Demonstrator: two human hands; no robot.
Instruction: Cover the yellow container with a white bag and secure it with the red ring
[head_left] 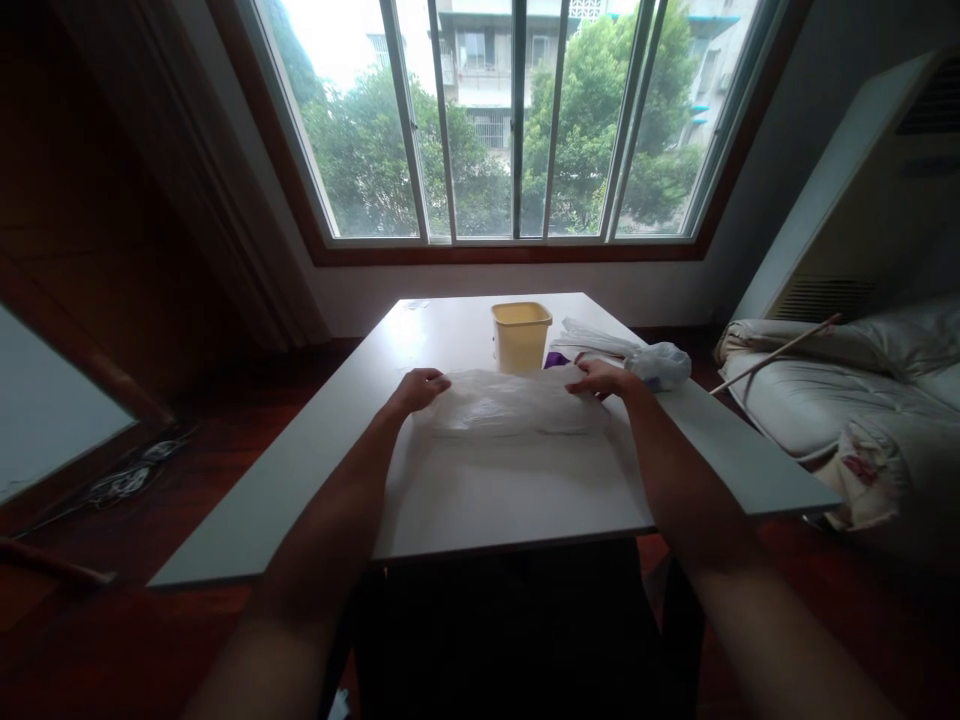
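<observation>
A translucent white plastic bag [510, 402] is stretched sideways between my hands, just above the white table [517, 500]. My left hand [420, 389] pinches its left end with closed fingers. At the right end, my right hand [598, 379] grips the bag near its upper corner. Behind the bag stands a yellow square bin [522, 338], upright, its lower part partly hidden by the bag. Something purple [556, 359] lies beside the bin, close to my right hand.
Bunched clear plastic bags [660, 364] lie on the table right of my right hand. A cream sofa [795, 400] with a thin stick [780, 352] on it stands at the right. Beyond the table is a window [517, 130]. Cables [127, 480] lie on the floor at left.
</observation>
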